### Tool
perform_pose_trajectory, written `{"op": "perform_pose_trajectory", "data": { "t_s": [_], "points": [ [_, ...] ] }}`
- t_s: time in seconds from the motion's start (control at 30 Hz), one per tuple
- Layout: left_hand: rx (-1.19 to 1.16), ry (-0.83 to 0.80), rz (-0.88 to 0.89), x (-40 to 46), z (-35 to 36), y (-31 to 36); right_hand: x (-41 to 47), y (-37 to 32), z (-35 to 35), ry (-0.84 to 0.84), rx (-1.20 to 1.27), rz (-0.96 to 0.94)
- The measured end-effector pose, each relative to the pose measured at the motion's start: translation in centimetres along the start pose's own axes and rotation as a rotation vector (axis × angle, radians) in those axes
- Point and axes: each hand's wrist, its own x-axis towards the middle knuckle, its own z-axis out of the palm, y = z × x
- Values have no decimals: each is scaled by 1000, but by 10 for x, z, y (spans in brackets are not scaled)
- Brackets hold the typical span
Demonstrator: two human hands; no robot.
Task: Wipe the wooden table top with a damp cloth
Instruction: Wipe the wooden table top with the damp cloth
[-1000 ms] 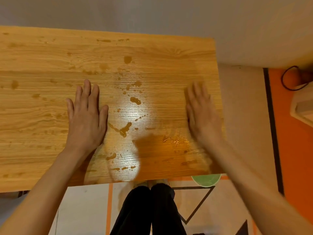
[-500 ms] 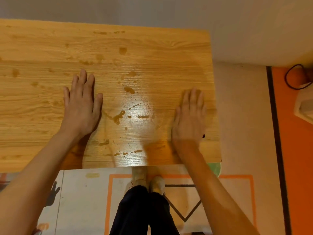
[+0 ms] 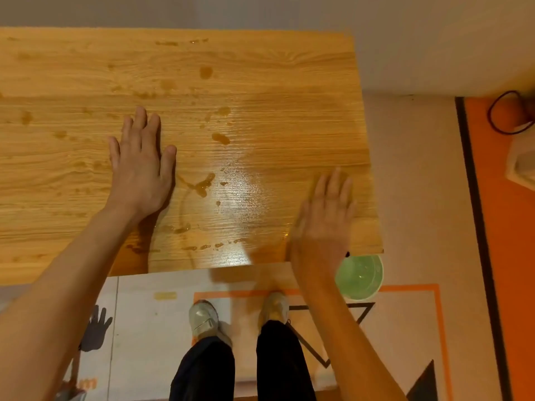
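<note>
Shifted nearer the table's front right corner since half a second ago: right hand (image 3: 324,224), now blurred, palm down with fingers spread and open, its heel past the front edge, gripping nothing that can be seen. Cannot tell whether it touches the wood. Small dark bit peeking out by the wrist at the table edge, too small to identify. Unmoved on the surface meanwhile: left hand (image 3: 140,166), flat, fingers extended and together, holding nothing, pressed onto the wooden table top (image 3: 275,91) left of centre. Also changed: more floor visible below the front edge, both pale shoes (image 3: 204,319) and dark trouser legs (image 3: 278,360) now in full view, feet apart.

Revealed further under the right front corner: round green basin (image 3: 362,277) on the floor, just beside the right wrist, partly hidden by the forearm and the table corner; glinting inside, seemingly clear liquid, though hard to confirm.

Light oak-grain top filling the upper left of the view, against a pale wall. Scattered brownish drops and smears (image 3: 205,182) between the two hands, more dots trailing toward the far edge and the left side. Glossy wet sheen (image 3: 246,195) with a bright reflection right of the puddle. No cloth to be made out anywhere.

Black cable (image 3: 500,111) looped on the orange floor at far right.
</note>
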Motion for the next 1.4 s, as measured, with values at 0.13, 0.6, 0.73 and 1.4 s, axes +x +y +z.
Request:
{"op": "perform_pose_trajectory", "data": {
  "t_s": [0.13,0.6,0.73,1.4],
  "points": [
    [-9,-8,9,4,1,3,-54,-87,26,-118,73,-459],
    [-43,-21,31,2,0,-1,-68,-75,15,-173,-137,-15],
    [-160,-46,92,-1,-7,-7,-76,-75,26,-51,-8,-430],
    [-52,180,11,-111,-53,-159,-109,-161,53,-94,64,-586]
  ]
}}
